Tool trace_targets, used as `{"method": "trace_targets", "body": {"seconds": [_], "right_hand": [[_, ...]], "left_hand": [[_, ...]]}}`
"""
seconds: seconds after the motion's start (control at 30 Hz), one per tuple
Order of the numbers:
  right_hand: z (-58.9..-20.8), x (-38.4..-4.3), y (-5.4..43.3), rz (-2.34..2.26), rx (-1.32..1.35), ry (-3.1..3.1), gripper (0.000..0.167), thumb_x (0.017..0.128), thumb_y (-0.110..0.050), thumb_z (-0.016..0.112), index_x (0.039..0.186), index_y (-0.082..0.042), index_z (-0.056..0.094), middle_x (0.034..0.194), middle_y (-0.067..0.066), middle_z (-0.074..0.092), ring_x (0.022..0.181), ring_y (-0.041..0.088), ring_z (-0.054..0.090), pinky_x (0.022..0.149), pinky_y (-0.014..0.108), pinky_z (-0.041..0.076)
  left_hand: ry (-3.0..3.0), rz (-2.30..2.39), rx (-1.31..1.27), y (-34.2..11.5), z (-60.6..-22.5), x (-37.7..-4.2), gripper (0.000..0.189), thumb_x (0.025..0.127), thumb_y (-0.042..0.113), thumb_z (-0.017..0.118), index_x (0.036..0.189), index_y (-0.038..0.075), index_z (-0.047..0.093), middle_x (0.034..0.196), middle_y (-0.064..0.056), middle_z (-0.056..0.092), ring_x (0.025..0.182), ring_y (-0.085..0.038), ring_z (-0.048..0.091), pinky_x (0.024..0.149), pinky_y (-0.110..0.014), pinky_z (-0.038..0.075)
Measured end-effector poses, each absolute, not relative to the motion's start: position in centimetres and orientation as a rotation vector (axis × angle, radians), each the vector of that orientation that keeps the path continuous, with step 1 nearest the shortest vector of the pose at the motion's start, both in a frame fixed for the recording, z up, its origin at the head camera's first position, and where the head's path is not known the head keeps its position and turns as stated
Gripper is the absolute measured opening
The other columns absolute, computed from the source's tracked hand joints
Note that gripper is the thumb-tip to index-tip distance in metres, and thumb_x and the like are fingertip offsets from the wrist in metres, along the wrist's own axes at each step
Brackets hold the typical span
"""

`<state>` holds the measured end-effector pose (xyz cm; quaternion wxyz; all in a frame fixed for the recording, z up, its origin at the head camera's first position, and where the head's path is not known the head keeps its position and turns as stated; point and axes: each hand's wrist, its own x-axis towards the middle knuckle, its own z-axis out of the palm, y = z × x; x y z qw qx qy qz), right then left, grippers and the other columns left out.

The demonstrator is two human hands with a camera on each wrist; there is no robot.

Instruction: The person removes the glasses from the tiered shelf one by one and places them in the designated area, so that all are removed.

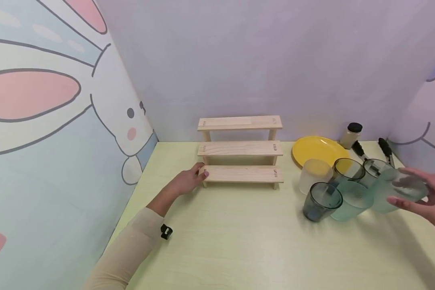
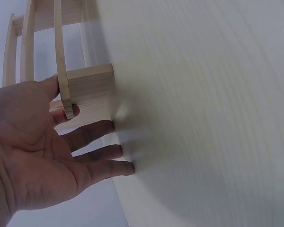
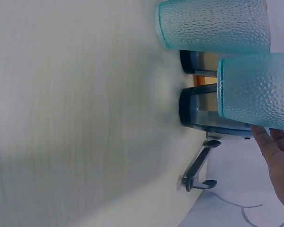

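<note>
My left hand (image 1: 188,180) is at the left end of the lowest step of a three-tier wooden shelf (image 1: 243,174). In the left wrist view its thumb and index finger pinch the step's edge (image 2: 61,61), and the other fingers stretch toward the tabletop. On the right side, my right hand (image 1: 429,195) grips a teal pebbled cup (image 1: 393,193). The right wrist view shows that cup (image 3: 260,92) raised off the table, its base level with the fingers partly hidden. Beside it stands another teal cup (image 1: 351,201), upright on the table.
Dark grey glasses (image 1: 322,202) and a frosted clear cup (image 1: 313,177) cluster at the right. Behind them lie a yellow plate (image 1: 319,147), a black-lidded jar (image 1: 351,135) and black-handled tongs (image 1: 385,149). Walls with cartoon drawings (image 1: 116,112) border the table (image 1: 239,241).
</note>
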<state>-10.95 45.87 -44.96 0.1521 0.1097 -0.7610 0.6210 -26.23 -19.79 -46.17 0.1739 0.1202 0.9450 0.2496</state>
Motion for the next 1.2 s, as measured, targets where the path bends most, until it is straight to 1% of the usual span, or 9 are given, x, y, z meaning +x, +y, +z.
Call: {"method": "trace_targets", "body": {"seconds": [0.17, 0.27, 0.53, 0.67, 0.8, 0.93, 1.0, 1.07, 1.2], "right_hand": [[-45.6, -10.1, 44.8, 1.620, 0.196, -2.260, 0.092, 0.075, 0.039, 0.072, 0.156, -0.002, 0.057, 0.142, -0.010, 0.054, 0.112, -0.011, 0.069, 0.091, 0.004, 0.053], [-46.1, -9.8, 44.5, 1.562, 0.112, -2.310, 0.095, 0.077, 0.036, 0.076, 0.158, -0.010, 0.056, 0.146, -0.017, 0.050, 0.114, -0.015, 0.065, 0.090, 0.001, 0.051], [-47.5, -9.1, 44.2, 1.387, -0.150, -2.614, 0.097, 0.095, -0.004, 0.087, 0.168, -0.041, 0.035, 0.133, -0.036, 0.039, 0.103, -0.029, 0.049, 0.074, 0.003, 0.050], [-48.0, -9.1, 44.1, 1.359, -0.166, -2.645, 0.100, 0.095, -0.009, 0.089, 0.170, -0.041, 0.031, 0.134, -0.040, 0.038, 0.102, -0.029, 0.045, 0.074, 0.003, 0.050], [-48.1, -9.2, 44.3, 1.316, -0.123, -2.636, 0.101, 0.092, -0.007, 0.091, 0.172, -0.035, 0.036, 0.136, -0.041, 0.040, 0.102, -0.034, 0.046, 0.074, 0.001, 0.049], [-48.4, -9.2, 44.3, 1.252, -0.086, -2.660, 0.101, 0.092, -0.010, 0.092, 0.173, -0.032, 0.036, 0.154, -0.036, 0.039, 0.102, -0.039, 0.044, 0.075, 0.000, 0.047], [-48.6, -9.0, 44.2, 1.216, -0.084, -2.690, 0.101, 0.094, -0.014, 0.091, 0.175, -0.034, 0.032, 0.165, -0.034, 0.032, 0.103, -0.040, 0.039, 0.074, -0.001, 0.045], [-48.7, -8.9, 44.1, 1.188, -0.073, -2.697, 0.101, 0.096, -0.016, 0.089, 0.176, -0.034, 0.029, 0.164, -0.036, 0.031, 0.104, -0.040, 0.038, 0.075, -0.003, 0.043], [-48.3, -8.7, 43.5, 1.176, -0.002, -2.634, 0.101, 0.100, -0.009, 0.083, 0.177, -0.032, 0.023, 0.162, -0.038, 0.035, 0.122, -0.035, 0.038, 0.092, -0.005, 0.038]], "left_hand": [[2.676, 0.712, 0.332, -19.9, -46.1, -26.1, 0.070, 0.118, 0.058, 0.041, 0.174, 0.017, 0.028, 0.166, -0.029, 0.052, 0.147, -0.050, 0.059, 0.118, -0.064, 0.047], [2.674, 0.715, 0.328, -20.0, -46.1, -26.1, 0.071, 0.118, 0.059, 0.041, 0.174, 0.018, 0.027, 0.166, -0.029, 0.052, 0.147, -0.050, 0.058, 0.119, -0.064, 0.047], [2.680, 0.706, 0.322, -20.3, -46.1, -26.1, 0.072, 0.118, 0.060, 0.039, 0.175, 0.017, 0.026, 0.167, -0.029, 0.051, 0.149, -0.049, 0.057, 0.119, -0.064, 0.047], [2.679, 0.700, 0.323, -20.4, -46.2, -26.2, 0.073, 0.118, 0.061, 0.038, 0.175, 0.017, 0.025, 0.168, -0.029, 0.050, 0.149, -0.050, 0.057, 0.119, -0.064, 0.047], [2.693, 0.680, 0.327, -20.4, -46.4, -26.3, 0.074, 0.118, 0.061, 0.037, 0.176, 0.017, 0.025, 0.166, -0.028, 0.053, 0.146, -0.049, 0.060, 0.117, -0.064, 0.048], [2.717, 0.664, 0.356, -20.5, -46.5, -26.4, 0.074, 0.118, 0.060, 0.036, 0.176, 0.015, 0.025, 0.163, -0.029, 0.056, 0.141, -0.049, 0.064, 0.114, -0.063, 0.050], [2.711, 0.681, 0.374, -20.7, -46.5, -26.6, 0.075, 0.118, 0.060, 0.035, 0.177, 0.016, 0.023, 0.165, -0.029, 0.053, 0.143, -0.050, 0.062, 0.115, -0.064, 0.050], [2.699, 0.725, 0.385, -21.2, -46.6, -26.7, 0.076, 0.118, 0.062, 0.035, 0.178, 0.017, 0.019, 0.170, -0.028, 0.048, 0.148, -0.051, 0.057, 0.118, -0.065, 0.047], [2.739, 0.818, 0.396, -22.5, -46.2, -26.9, 0.078, 0.117, 0.061, 0.040, 0.179, 0.020, 0.015, 0.177, -0.027, 0.037, 0.158, -0.053, 0.045, 0.125, -0.071, 0.038]]}}
